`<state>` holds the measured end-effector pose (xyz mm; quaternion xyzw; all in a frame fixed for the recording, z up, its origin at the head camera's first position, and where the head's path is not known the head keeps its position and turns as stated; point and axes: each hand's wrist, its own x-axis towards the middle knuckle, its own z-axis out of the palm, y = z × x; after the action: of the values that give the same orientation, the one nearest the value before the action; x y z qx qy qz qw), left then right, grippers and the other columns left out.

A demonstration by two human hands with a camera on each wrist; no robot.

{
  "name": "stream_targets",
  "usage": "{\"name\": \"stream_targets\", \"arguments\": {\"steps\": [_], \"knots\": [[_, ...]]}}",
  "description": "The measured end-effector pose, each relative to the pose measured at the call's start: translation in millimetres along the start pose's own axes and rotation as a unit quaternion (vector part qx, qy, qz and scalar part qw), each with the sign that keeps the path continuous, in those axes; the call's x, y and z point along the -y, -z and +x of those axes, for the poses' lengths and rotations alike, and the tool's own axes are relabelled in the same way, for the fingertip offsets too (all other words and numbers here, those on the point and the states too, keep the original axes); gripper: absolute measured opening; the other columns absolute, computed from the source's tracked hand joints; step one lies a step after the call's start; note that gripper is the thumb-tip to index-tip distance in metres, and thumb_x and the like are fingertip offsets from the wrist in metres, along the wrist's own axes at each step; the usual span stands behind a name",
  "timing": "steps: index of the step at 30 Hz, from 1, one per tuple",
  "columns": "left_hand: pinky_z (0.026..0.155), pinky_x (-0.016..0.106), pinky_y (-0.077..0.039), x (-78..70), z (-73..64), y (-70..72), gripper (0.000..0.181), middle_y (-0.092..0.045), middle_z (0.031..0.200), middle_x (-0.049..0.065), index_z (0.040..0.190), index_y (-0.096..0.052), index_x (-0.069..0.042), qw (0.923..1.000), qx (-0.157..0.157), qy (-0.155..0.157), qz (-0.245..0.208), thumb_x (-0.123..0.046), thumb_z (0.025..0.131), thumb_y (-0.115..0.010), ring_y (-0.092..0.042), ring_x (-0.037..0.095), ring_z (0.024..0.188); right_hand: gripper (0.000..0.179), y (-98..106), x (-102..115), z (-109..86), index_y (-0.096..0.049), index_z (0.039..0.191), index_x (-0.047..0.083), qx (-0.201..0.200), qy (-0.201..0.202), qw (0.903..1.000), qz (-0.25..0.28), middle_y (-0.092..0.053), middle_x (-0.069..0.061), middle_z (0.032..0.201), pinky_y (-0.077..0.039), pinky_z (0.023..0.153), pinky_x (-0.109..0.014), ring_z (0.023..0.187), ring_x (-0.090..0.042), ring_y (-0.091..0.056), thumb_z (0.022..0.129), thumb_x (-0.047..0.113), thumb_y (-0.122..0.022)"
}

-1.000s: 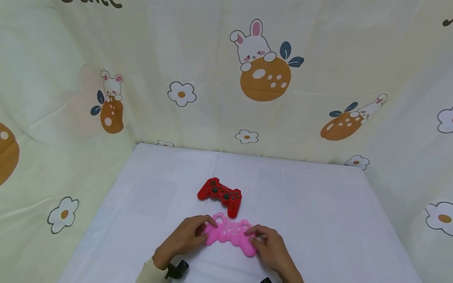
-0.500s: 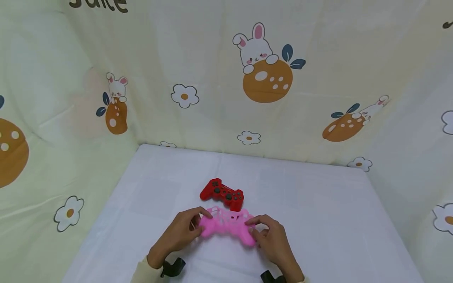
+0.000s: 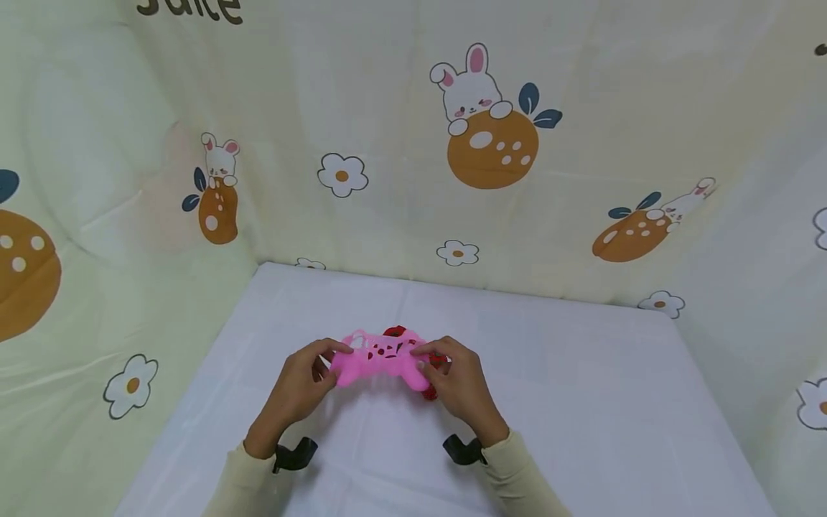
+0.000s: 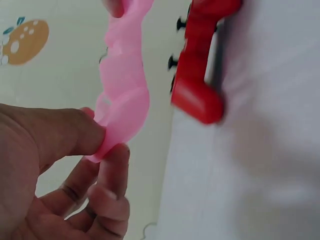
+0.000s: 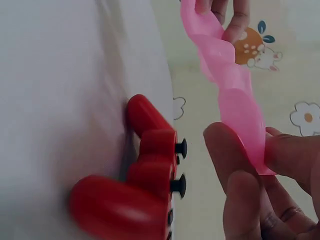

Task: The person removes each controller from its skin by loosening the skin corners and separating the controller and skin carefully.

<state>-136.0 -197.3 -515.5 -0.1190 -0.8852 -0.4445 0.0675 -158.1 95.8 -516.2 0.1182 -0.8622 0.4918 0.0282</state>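
Note:
A pink silicone controller cover [image 3: 377,359] hangs above a red game controller [image 3: 431,393]. My left hand [image 3: 304,377] pinches the cover's left grip between thumb and fingers. At its other end, my right hand [image 3: 457,380] pinches the right grip the same way. In the head view the cover hides most of the controller, whose red shows through the cutouts and past its edge. Both wrist views show a gap between the cover [image 4: 125,80] and the controller [image 5: 130,195], which lies on the table with its black thumbsticks facing up.
A white cloth covers the table [image 3: 549,402]. Behind it and along the sides hangs a cream curtain [image 3: 388,108] printed with rabbits, oranges and flowers. A black camera mount is strapped to each wrist, the left mount [image 3: 296,454] and the right mount [image 3: 462,450].
Both hands have carried the pink cover forward and slightly left, from in front of the red controller to over it. The controller stays in its place.

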Motion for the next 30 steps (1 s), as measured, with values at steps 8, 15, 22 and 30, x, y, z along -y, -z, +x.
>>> {"name": "stream_targets", "arguments": {"steps": [8, 15, 22, 30], "knots": [[0.056, 0.027, -0.048, 19.2, 31.6, 26.7, 0.039, -0.072, 0.105, 0.011, 0.122, -0.075, -0.018, 0.9991, -0.039, 0.013, 0.008, 0.006, 0.091, -0.072, -0.056, 0.016, 0.065, 0.023, -25, 12, 42.8, -0.081, 0.112, 0.027, 0.006, 0.038, 0.9991, -0.016, -0.07, 0.004, 0.108, -0.05, 0.056, -0.025, 0.056, -0.013, -0.056, 0.094, 0.012, -0.081], [0.056, 0.028, -0.048, 33.6, 55.4, 42.5, 0.039, -0.072, 0.112, 0.016, 0.125, -0.074, -0.014, 0.9979, -0.048, 0.037, 0.02, 0.005, 0.091, -0.068, -0.056, 0.021, 0.07, 0.022, -45, 25, 74.0, -0.081, 0.115, 0.026, 0.008, 0.051, 0.9976, -0.046, -0.072, 0.002, 0.11, -0.052, 0.077, -0.031, 0.085, -0.019, -0.066, 0.096, 0.016, -0.08], [0.058, 0.03, -0.047, 51.1, 75.4, 52.1, 0.04, -0.069, 0.117, 0.019, 0.13, -0.073, -0.013, 0.9956, -0.058, 0.065, 0.034, 0.002, 0.093, -0.066, -0.056, 0.024, 0.073, 0.028, -64, 28, 98.7, -0.077, 0.127, 0.019, 0.058, 0.049, 0.9954, -0.059, -0.066, -0.005, 0.115, -0.052, 0.074, -0.03, 0.061, -0.012, -0.059, 0.099, 0.016, -0.075], [0.059, 0.031, -0.047, 75.0, 83.3, 51.5, 0.046, -0.065, 0.123, 0.021, 0.132, -0.072, -0.011, 0.9906, -0.068, 0.115, 0.032, 0.006, 0.091, -0.063, -0.053, 0.025, 0.074, 0.034, -97, 26, 112.5, -0.072, 0.134, 0.014, 0.113, 0.043, 0.9854, -0.12, -0.063, -0.01, 0.119, -0.054, 0.092, -0.037, 0.093, -0.019, -0.064, 0.1, 0.018, -0.075]]}}
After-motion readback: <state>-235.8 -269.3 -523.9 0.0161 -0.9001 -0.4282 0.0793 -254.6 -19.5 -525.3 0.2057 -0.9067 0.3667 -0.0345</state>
